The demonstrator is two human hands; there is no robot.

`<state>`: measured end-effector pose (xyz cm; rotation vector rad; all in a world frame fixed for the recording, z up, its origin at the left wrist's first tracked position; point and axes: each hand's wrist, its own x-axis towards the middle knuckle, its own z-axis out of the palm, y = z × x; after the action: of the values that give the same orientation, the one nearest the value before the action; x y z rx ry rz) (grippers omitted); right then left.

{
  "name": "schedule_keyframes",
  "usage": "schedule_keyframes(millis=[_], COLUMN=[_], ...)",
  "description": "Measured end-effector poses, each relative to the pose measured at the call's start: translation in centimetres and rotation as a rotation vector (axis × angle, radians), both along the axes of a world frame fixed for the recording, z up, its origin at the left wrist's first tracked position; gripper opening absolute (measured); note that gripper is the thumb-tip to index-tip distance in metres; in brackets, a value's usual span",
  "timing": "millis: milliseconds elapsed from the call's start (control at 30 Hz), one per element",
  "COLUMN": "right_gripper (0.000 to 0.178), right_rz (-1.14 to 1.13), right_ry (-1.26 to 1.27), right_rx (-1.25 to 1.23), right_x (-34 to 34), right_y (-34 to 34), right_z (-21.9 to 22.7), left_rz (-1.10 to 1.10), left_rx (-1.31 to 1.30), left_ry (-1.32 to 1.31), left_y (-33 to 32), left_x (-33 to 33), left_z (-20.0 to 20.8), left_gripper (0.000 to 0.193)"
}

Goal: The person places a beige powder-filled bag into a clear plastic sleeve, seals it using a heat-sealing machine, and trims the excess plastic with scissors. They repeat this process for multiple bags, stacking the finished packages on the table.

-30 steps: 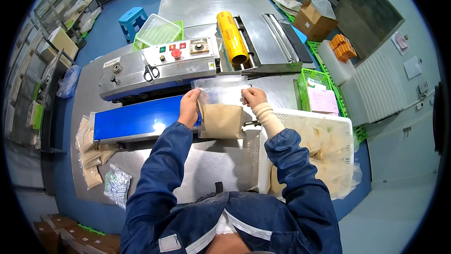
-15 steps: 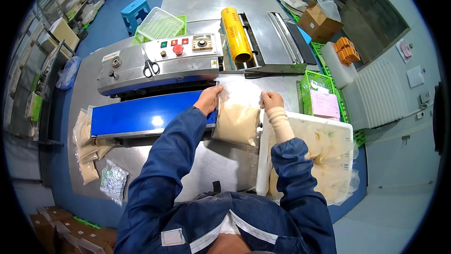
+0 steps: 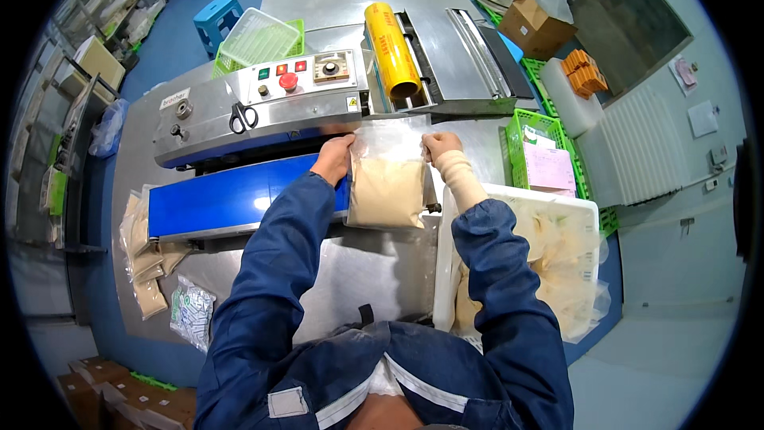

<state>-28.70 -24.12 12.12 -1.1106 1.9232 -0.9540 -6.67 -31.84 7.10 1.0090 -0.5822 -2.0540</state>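
A clear plastic bag of beige powder (image 3: 387, 193) hangs upright between my hands, its unfilled top stretched flat. My left hand (image 3: 334, 158) pinches the bag's upper left edge, and my right hand (image 3: 442, 146) grips the upper right edge with curled fingers. The bag is at the right end of a band sealing machine (image 3: 231, 132), in front of its blue conveyor belt (image 3: 231, 195). To the right, a white crate (image 3: 585, 219) holds several similar bags. More filled bags (image 3: 143, 255) lie in a pile past the belt's left end.
Black scissors (image 3: 243, 117) lie on the sealer. Behind the bag, a yellow roll of film (image 3: 391, 52) rests on a wrapping machine (image 3: 485, 72). A green basket (image 3: 517, 151) with papers stands at the right. A white packet with printed pattern (image 3: 192, 312) lies near the table's front left edge.
Both hands have carried the bag slightly left and away from me, up against the sealer's right end. The bag now hangs straighter. The whole view has shifted a little.
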Motion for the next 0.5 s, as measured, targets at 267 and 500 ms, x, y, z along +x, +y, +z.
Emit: schedule_keyframes(millis=[267, 500], right_gripper=[0.025, 0.022], right_rz=[0.034, 0.087], right_ry=[-0.063, -0.204], right_rx=[0.056, 0.147], right_x=[2.4, 4.5], right_y=[-1.7, -2.7], right_z=[-0.6, -0.6], left_rz=[0.08, 0.088], left_rx=[-0.039, -0.04], left_ry=[-0.091, -0.11], left_y=[-0.1, -0.6], left_x=[2.8, 5.8], left_z=[-0.1, -0.7], left_gripper=[0.016, 0.015])
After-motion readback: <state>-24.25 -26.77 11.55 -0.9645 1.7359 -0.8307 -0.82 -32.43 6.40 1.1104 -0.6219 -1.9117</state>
